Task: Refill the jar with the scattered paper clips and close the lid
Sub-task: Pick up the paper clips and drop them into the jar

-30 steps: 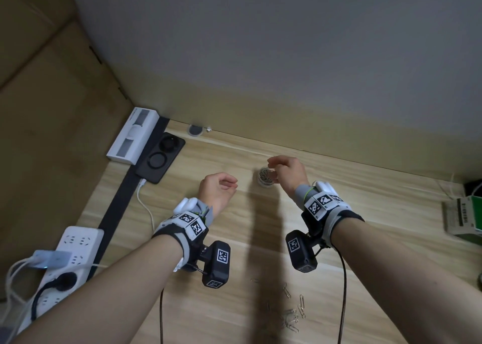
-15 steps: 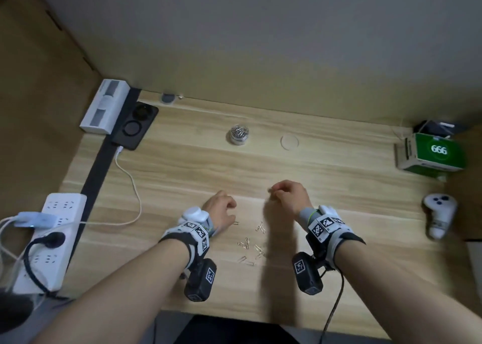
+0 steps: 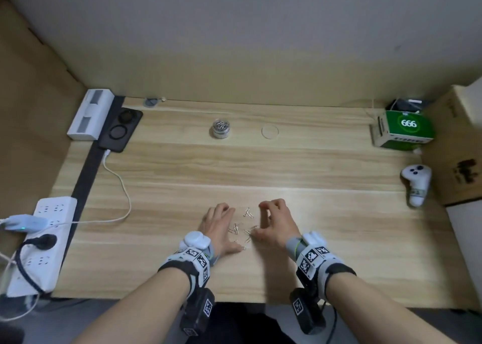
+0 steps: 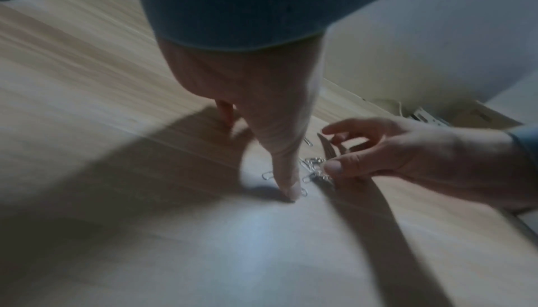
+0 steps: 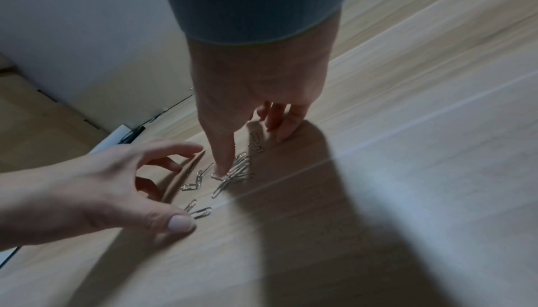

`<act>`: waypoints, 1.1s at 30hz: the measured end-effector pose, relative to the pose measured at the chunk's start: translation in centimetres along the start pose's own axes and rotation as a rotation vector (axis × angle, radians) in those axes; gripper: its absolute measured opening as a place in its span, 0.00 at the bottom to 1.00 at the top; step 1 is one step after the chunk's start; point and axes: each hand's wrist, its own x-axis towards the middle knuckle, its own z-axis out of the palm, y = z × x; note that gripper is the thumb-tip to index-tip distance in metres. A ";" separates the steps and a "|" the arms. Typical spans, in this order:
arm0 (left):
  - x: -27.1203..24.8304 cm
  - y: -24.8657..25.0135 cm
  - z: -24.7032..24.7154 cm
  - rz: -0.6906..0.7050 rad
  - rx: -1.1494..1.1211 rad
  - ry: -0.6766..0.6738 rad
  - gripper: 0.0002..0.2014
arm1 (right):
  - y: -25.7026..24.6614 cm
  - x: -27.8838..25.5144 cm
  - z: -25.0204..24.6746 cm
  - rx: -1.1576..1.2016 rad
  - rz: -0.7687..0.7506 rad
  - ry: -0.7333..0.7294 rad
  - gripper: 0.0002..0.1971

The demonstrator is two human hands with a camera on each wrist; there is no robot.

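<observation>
A small clear jar (image 3: pixel 220 129) partly filled with paper clips stands uncapped at the back of the wooden desk. Its clear round lid (image 3: pixel 270 131) lies flat to its right. Several silver paper clips (image 3: pixel 243 228) lie scattered near the front edge, between my two hands. My left hand (image 3: pixel 221 225) rests on the desk to their left with fingers spread, its thumb (image 4: pixel 286 185) down beside one clip. My right hand (image 3: pixel 271 221) hovers on their right with fingers spread, its thumb (image 5: pixel 224 160) touching the clip pile (image 5: pixel 238 169). Neither hand holds anything.
A white power strip (image 3: pixel 44 239) with cables and a black phone (image 3: pixel 121 129) on a white charging cable lie at the left. A green box (image 3: pixel 404 129) and a white controller (image 3: pixel 416 184) sit at the right. Cardboard walls enclose the desk (image 3: pixel 260 166).
Both hands have drawn back from the jar to the front of the desk. They have uncurled and now flank the scattered clips, with both thumbs down at the pile.
</observation>
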 end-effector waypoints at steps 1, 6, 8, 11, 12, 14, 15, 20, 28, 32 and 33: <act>-0.1 -0.1 0.2 0.003 0.036 0.003 0.51 | 0.0 -0.1 -0.1 -0.030 -0.017 -0.010 0.44; 0.6 0.4 0.4 0.001 0.085 0.037 0.50 | 0.9 -0.5 -0.3 -0.220 -0.081 -0.077 0.51; 1.2 0.6 0.1 -0.007 0.042 0.055 0.46 | 1.2 -0.5 -0.1 -0.228 -0.092 -0.066 0.49; 2.1 0.4 -0.2 -0.026 -0.068 0.068 0.37 | 1.4 0.0 0.1 -0.202 -0.088 -0.034 0.44; 2.2 0.4 -0.3 -0.031 -0.109 0.069 0.33 | 1.3 0.2 0.2 -0.200 -0.088 -0.027 0.42; 2.8 0.1 -0.4 -0.032 -0.206 0.070 0.24 | 1.1 0.9 0.1 -0.190 -0.097 -0.007 0.36; 3.1 0.0 -0.5 -0.036 -0.250 0.068 0.19 | 1.0 1.2 0.0 -0.179 -0.107 0.003 0.32; 4.6 0.0 -1.4 -0.068 -0.255 0.035 0.05 | 0.3 2.3 -0.4 -0.100 -0.151 0.040 0.12; 4.0 -0.4 -2.6 -0.110 -0.280 0.079 0.08 | -0.2 2.5 -0.4 -0.057 -0.127 0.029 0.19; 3.7 -1.8 -2.6 -0.151 -0.290 0.123 0.12 | -1.2 2.4 0.2 -0.111 -0.149 -0.048 0.29; 3.7 -2.0 -2.5 -0.164 -0.295 0.136 0.12 | -1.4 2.3 0.5 -0.114 -0.161 -0.063 0.29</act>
